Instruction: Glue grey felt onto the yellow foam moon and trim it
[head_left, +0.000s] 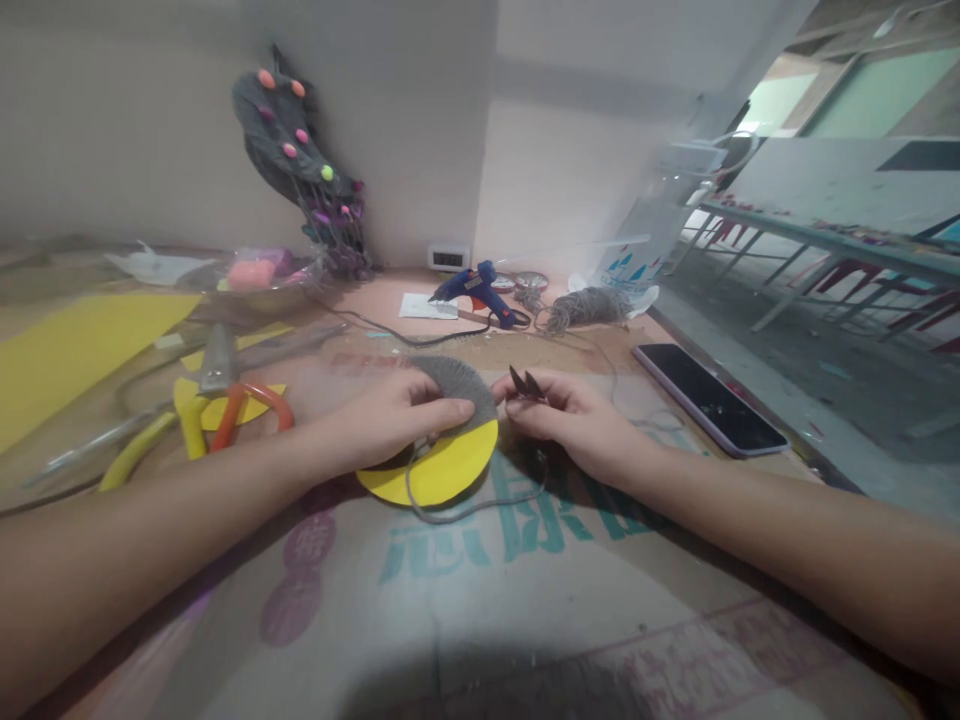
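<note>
A yellow paper disc point(439, 468) lies on the cardboard-covered table, its far half covered with rows of grey yarn point(457, 385). My left hand point(390, 415) presses down on the disc, fingers closed around the yarn-covered part. My right hand point(574, 415) sits just right of the disc and grips small dark thread snips point(527, 384), blades pointing up. A loose grey yarn strand point(465, 512) trails from the disc toward me.
Orange-handled scissors point(244, 400) and yellow-handled pliers point(150, 445) lie left on yellow paper scraps. A blue glue gun point(480, 290), a yarn bundle point(585, 308) and a phone point(709, 398) sit farther back and right. A dark decorated craft piece point(300, 160) leans on the wall.
</note>
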